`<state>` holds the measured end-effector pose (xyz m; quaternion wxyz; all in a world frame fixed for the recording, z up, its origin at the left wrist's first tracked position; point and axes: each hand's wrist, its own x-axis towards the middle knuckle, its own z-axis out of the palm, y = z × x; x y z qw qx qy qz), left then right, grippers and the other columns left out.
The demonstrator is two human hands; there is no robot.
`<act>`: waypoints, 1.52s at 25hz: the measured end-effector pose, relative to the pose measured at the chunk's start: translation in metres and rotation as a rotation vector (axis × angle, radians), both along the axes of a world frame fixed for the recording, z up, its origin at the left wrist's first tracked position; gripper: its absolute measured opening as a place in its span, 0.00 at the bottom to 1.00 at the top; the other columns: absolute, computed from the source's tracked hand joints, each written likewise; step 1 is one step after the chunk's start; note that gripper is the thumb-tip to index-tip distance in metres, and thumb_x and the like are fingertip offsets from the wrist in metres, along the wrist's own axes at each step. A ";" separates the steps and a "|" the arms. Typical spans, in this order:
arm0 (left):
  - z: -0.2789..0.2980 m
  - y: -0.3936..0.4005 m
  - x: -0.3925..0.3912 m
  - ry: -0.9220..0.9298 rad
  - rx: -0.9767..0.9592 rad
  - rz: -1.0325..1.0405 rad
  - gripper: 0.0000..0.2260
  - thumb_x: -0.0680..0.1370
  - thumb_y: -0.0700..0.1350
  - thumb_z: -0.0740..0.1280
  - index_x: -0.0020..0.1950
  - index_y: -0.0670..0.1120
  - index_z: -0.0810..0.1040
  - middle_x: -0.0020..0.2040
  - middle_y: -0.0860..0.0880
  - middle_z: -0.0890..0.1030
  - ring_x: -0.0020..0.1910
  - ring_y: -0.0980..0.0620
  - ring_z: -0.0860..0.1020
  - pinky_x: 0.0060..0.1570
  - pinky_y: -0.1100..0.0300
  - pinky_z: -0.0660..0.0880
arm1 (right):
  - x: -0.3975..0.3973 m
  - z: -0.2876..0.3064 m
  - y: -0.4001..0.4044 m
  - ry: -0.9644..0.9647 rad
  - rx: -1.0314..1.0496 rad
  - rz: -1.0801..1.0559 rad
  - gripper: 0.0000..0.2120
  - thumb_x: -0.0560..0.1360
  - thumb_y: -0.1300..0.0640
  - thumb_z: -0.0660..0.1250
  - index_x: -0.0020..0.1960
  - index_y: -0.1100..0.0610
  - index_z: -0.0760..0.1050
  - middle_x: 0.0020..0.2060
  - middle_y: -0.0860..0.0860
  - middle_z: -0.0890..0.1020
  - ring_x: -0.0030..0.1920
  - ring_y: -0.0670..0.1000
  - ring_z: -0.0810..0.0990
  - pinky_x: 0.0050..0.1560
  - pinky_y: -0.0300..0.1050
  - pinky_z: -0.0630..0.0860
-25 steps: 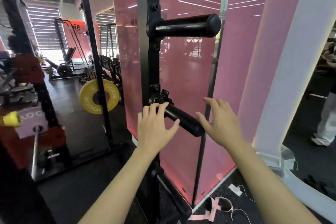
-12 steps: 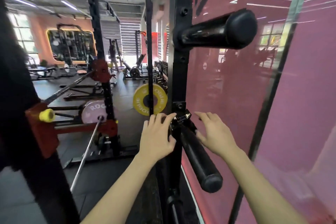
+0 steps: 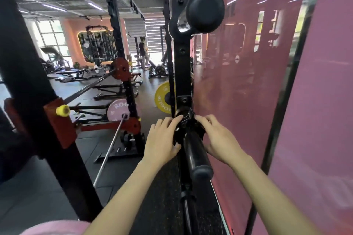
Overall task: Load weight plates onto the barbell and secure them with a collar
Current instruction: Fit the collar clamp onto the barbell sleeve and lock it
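Note:
A black clamp collar [image 3: 185, 124] sits at the base of a black storage peg [image 3: 196, 155] that sticks out of the rack upright [image 3: 181, 66] toward me. My left hand [image 3: 162, 139] grips the collar from the left, fingers over its top and thumb beneath. From the right, my right hand [image 3: 217, 137] holds it with curled fingers. A silver barbell [image 3: 111, 146] lies across the rack at the left, with a pink plate [image 3: 116, 109] beside its end. A yellow plate [image 3: 164, 97] stands behind the upright.
A second, higher peg [image 3: 205, 10] juts out at head height above my hands. A pink glass wall [image 3: 248, 91] runs close on the right. A black post with a red bracket [image 3: 59, 122] stands on the left. A person [image 3: 142, 51] stands far back.
My view has swung to look along the lower peg. Both hands have closed in from hovering near the peg onto the collar at its base.

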<state>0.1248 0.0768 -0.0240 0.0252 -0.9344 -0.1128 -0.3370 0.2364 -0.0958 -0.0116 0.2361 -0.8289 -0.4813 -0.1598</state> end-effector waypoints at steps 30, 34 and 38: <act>-0.020 -0.149 -0.359 -0.111 -0.116 0.023 0.38 0.66 0.49 0.75 0.75 0.52 0.66 0.58 0.55 0.79 0.53 0.49 0.71 0.53 0.55 0.68 | -0.339 -0.027 -0.130 0.044 0.079 0.118 0.44 0.66 0.47 0.76 0.73 0.45 0.53 0.64 0.43 0.66 0.64 0.48 0.69 0.51 0.49 0.78; -0.022 -0.131 -0.433 -0.102 -0.123 0.186 0.36 0.65 0.48 0.74 0.72 0.51 0.69 0.54 0.53 0.80 0.51 0.48 0.71 0.49 0.53 0.69 | -0.393 -0.039 -0.091 0.068 0.113 0.234 0.44 0.65 0.45 0.77 0.73 0.47 0.55 0.63 0.45 0.68 0.63 0.48 0.69 0.51 0.45 0.75; -0.020 -0.092 -0.507 -0.166 -0.139 0.327 0.33 0.64 0.46 0.75 0.69 0.52 0.72 0.54 0.55 0.81 0.50 0.49 0.72 0.49 0.54 0.68 | -0.452 -0.032 -0.034 0.069 0.129 0.364 0.43 0.66 0.44 0.76 0.73 0.46 0.56 0.62 0.44 0.68 0.63 0.48 0.69 0.51 0.45 0.76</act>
